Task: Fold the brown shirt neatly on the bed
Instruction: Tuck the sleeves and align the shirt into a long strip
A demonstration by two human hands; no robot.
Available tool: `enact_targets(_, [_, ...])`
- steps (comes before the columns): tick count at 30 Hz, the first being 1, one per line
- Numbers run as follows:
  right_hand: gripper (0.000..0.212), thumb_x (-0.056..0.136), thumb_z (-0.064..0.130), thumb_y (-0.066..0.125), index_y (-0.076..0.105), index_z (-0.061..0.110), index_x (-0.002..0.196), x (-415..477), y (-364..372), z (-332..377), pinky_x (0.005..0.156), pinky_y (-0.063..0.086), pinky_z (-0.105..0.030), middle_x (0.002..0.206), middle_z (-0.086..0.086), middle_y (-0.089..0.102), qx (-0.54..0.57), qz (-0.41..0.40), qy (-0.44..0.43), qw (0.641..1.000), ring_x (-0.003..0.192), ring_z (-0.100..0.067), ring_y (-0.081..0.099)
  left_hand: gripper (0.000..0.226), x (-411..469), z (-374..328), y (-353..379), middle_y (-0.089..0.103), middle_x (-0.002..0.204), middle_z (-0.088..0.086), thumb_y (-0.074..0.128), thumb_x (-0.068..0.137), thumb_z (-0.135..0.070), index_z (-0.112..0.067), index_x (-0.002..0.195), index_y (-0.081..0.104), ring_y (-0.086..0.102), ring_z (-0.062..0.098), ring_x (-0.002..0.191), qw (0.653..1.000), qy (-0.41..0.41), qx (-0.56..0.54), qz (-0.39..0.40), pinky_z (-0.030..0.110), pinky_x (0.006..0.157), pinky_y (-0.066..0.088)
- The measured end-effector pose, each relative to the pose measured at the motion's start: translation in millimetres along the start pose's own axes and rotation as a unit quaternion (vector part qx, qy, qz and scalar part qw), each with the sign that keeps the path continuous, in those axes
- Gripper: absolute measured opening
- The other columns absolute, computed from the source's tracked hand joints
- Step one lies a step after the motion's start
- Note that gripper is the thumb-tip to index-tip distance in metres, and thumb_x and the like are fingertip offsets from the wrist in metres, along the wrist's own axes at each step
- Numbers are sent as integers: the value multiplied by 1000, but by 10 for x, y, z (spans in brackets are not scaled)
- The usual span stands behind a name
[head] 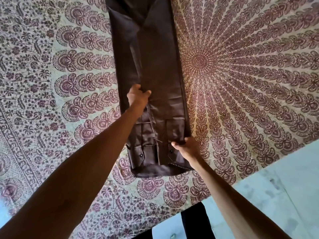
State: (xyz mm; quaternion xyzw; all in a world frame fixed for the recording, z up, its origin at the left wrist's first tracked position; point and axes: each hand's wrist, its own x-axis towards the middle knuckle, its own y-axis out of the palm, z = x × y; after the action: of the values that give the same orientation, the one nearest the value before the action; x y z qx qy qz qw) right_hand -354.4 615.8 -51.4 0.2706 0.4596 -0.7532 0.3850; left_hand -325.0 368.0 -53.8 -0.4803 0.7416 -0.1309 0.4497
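The brown shirt, folded into a long narrow strip with its sleeves laid in, lies flat on the bed and runs from the top centre of the frame down to the lower centre, where two cuffs each show a dark button. The left hand bunches and grips the cloth at the strip's left edge near the middle of the frame, while the right hand pinches the strip's right edge lower down, beside the cuffs. The bed wears a purple-and-cream mandala-print bedspread, and a pale blue floor shows at the lower right.
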Motion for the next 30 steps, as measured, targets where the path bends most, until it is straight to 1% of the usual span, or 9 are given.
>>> enact_targets(3, [42, 78, 49, 74, 69, 10, 91, -68, -27, 80, 60, 43, -24, 89, -8, 73, -138, -42, -32, 989, 77, -23, 67, 50, -40, 34, 0, 67, 110, 10, 76, 78, -20, -10, 121, 52, 62, 24, 105, 999, 18, -35, -25, 24, 85, 43])
enact_targets(5, [52, 76, 58, 72, 61, 13, 101, -117, -55, 159, 63, 42, -26, 92, -6, 70, -201, -104, -43, 973, 81, -25, 66, 59, -87, 46, -9, 60, 115, 11, 77, 75, -15, -11, 123, 43, 60, 23, 100, 996, 55, -42, -64, 29, 85, 44])
enact_targets(9, [51, 79, 46, 73, 52, 15, 113, 11, -230, 558, 70, 44, -30, 103, -4, 64, -211, -223, -149, 940, 90, -24, 62, 62, -38, -21, -74, 45, 120, 8, 75, 73, -15, -19, 125, 41, 55, 27, 104, 974, 184, 43, -129, 43, 88, 50])
enact_targets(13, [35, 81, 35, 73, 59, 19, 109, 578, -467, 1253, 76, 48, -31, 98, -2, 69, -105, -119, -189, 969, 93, -22, 65, 44, 149, -284, -153, 47, 121, 11, 69, 76, -14, -17, 118, 53, 51, 30, 107, 944, 281, 127, -119, 44, 88, 46])
enact_targets(16, [35, 83, 34, 70, 61, 18, 113, 1059, -548, 1754, 81, 51, -33, 98, -5, 70, -118, -87, -217, 965, 96, -24, 65, 37, 408, -557, -199, 51, 119, 12, 65, 77, -11, -14, 113, 58, 52, 31, 107, 925, 329, 134, -136, 43, 87, 46])
enact_targets(22, [37, 90, 24, 63, 56, 16, 125, 1860, -701, 2452, 91, 48, -37, 119, -10, 60, -153, -125, -307, 931, 110, -26, 59, 22, 1087, -1036, -286, 52, 114, 17, 58, 84, -13, -8, 105, 61, 54, 37, 99, 946, 274, 57, -164, 47, 84, 48])
enact_targets(25, [37, 92, 20, 58, 54, 17, 129, 2187, -849, 2849, 88, 50, -36, 124, -10, 55, -195, -164, -338, 906, 111, -27, 58, 22, 1403, -1231, -380, 59, 108, 21, 58, 90, -24, -4, 99, 62, 57, 39, 99, 976, 194, 35, -94, 42, 81, 45])
enact_targets(28, [41, 92, 16, 56, 52, 17, 133, 2459, -1024, 3258, 88, 50, -35, 129, -10, 52, -222, -189, -347, 891, 112, -27, 58, 26, 1615, -1309, -389, 69, 99, 15, 63, 89, -37, -12, 94, 67, 64, 34, 99, 984, 174, 39, 4, 39, 83, 50])
enact_targets(30, [47, 92, 17, 54, 47, 18, 139, 2619, -1086, 3501, 94, 49, -39, 137, -7, 48, -266, -177, -366, 874, 119, -29, 52, 29, 1706, -1336, -364, 71, 101, 11, 66, 85, -43, -18, 98, 69, 65, 33, 101, 986, 158, 50, 25, 41, 85, 52])
